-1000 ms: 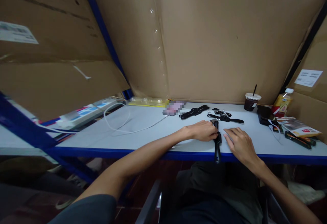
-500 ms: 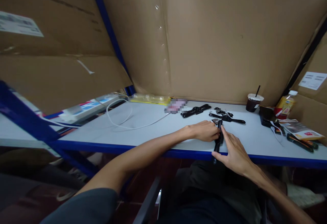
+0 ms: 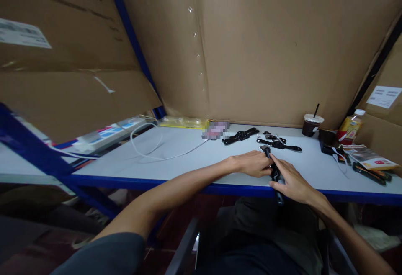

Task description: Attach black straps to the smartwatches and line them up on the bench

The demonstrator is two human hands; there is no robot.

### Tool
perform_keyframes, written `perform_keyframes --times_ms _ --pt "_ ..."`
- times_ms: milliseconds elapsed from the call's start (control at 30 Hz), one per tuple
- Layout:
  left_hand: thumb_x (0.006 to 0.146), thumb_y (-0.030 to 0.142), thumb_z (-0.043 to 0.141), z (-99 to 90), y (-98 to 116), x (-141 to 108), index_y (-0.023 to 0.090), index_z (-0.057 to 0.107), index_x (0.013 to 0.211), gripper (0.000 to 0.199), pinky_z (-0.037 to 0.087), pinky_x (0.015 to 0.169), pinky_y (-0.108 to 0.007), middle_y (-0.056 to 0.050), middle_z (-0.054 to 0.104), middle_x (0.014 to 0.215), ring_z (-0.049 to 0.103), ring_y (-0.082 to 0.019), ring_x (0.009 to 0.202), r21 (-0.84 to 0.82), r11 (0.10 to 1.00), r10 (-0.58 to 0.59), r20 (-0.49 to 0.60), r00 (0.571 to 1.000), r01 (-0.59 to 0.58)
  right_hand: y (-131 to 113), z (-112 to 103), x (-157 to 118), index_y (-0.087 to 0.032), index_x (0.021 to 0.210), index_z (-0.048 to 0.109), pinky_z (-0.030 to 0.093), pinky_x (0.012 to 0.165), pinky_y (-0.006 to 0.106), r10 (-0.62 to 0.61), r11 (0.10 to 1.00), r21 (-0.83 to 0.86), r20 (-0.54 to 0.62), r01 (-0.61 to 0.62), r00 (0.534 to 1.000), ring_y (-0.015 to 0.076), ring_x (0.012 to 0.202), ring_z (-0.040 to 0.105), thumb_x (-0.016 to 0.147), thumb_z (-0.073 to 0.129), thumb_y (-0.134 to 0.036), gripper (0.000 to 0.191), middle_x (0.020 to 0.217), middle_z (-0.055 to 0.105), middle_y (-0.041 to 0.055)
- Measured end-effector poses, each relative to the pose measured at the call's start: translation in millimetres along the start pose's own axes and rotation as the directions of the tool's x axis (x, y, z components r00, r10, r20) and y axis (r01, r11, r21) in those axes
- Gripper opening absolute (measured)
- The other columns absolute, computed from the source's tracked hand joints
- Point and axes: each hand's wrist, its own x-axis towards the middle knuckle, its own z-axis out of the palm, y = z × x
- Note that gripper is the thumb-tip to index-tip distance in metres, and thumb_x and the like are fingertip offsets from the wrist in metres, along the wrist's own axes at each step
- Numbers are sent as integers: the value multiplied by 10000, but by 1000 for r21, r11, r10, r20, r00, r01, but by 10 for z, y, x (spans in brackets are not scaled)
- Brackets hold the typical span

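Note:
A black spokeshave point(image 3: 276, 175) slants across the front edge of the table between my two hands, one handle end hanging past the edge. My left hand point(image 3: 256, 164) is closed against its left side, fingers curled, around its upper part. My right hand point(image 3: 292, 181) grips it from the right, with the fingers along the upper part and the thumb lower down. A small shiny metal piece shows by the upper end; its kind is unclear. Beyond my hands lies another spokeshave point(image 3: 290, 147), with a further spokeshave point(image 3: 241, 136) to its left. Small black and metal parts point(image 3: 268, 136) lie behind them.
A white cable point(image 3: 166, 158) runs across the table to a blurred pinkish thing point(image 3: 216, 130). A drink cup point(image 3: 312, 125), a bottle point(image 3: 351, 127) and a plastic packet point(image 3: 373, 158) stand or lie at the right. Cardboard point(image 3: 266, 49) walls the back.
The spokeshave has turned in my hands: its near end has swung to the right and its upper end slightly left. My right hand has shifted a little right with it.

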Motion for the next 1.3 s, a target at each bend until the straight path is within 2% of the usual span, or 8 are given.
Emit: perform_keyframes --times_ms 200,367,533,733,900,1067,1300 --pt "953 266 516 36 -23 6 152 643 823 215 355 531 -285 -52 659 660 584 -170 553 -7 1000 12 -15 1000 -13 68 -8 19 -213 1646 217 308 1209 568 -30 1000 11 10 30 1000 336 1478 377 818 603 -304 918 1617 393 149" --pt "955 262 521 53 -25 17 150 645 809 222 408 566 -284 -63 680 694 607 -174 578 -11 1000 2 -6 1000 -2 116 -10 21 -234 1650 203 315 1201 586 -70 997 20 18 69 997 343 1484 367 819 579 -268 913 1630 373 139" --pt "961 256 516 47 -32 16 149 632 815 215 429 583 -289 -61 670 678 609 -180 576 -10 1000 12 15 1000 -12 123 -12 28 -188 1648 207 305 1208 582 -67 998 15 35 67 997 344 1487 360 815 584 -262 917 1628 364 172" --pt "974 260 508 54 -61 5 155 602 830 202 426 567 -289 -40 636 637 603 -179 555 -12 998 58 -5 998 -58 110 -20 26 -226 1651 199 326 1197 582 -72 997 19 21 71 997 343 1475 381 819 577 -257 914 1629 373 142" --pt "949 256 524 40 -12 6 151 627 815 199 444 592 -288 -56 660 664 632 -186 592 -22 1000 -15 -14 1000 15 89 -9 30 -237 1642 236 323 1201 579 -33 999 11 1 33 999 335 1472 392 830 570 -280 879 1619 397 128" --pt "956 260 516 49 16 13 135 648 910 188 463 607 -290 -57 670 678 648 -194 598 -3 1000 -22 -33 999 22 53 20 21 -183 1624 276 338 1198 547 -4 1000 -22 -38 4 999 316 1442 437 850 554 -293 830 1566 463 164" --pt "1027 333 455 101 -23 11 140 609 1100 257 469 622 -282 -58 680 745 653 -190 626 51 998 -20 -58 998 23 15 21 25 -147 1573 366 336 1208 508 42 993 -108 -78 -51 996 289 1466 404 879 540 -329 738 1589 430 169"
